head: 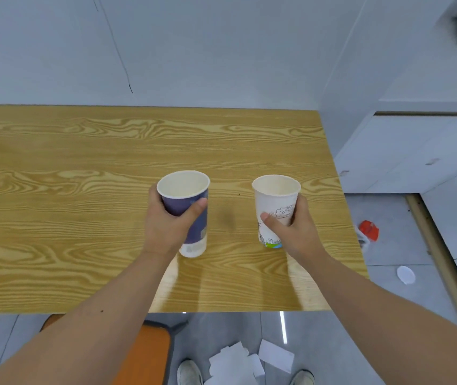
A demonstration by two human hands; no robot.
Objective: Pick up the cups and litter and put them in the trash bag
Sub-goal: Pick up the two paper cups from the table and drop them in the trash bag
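My left hand [166, 223] grips a purple paper cup [194, 218] with a white base, upright over the wooden table [82, 190]. My right hand [294, 229] grips a white paper cup [276, 201] with a drawn pattern and a green-blue base, also upright. Both cups look empty inside. I cannot tell whether their bases touch the table. White paper sheets [238, 362] lie on the floor between my shoes. A red wrapper [369, 230] and a white round lid [406, 274] lie on the floor to the right. No trash bag is in view.
An orange chair seat [149, 354] stands under the table's near edge. A white cabinet [405, 151] and a wooden strip [441, 262] are at the right. A grey wall runs behind the table.
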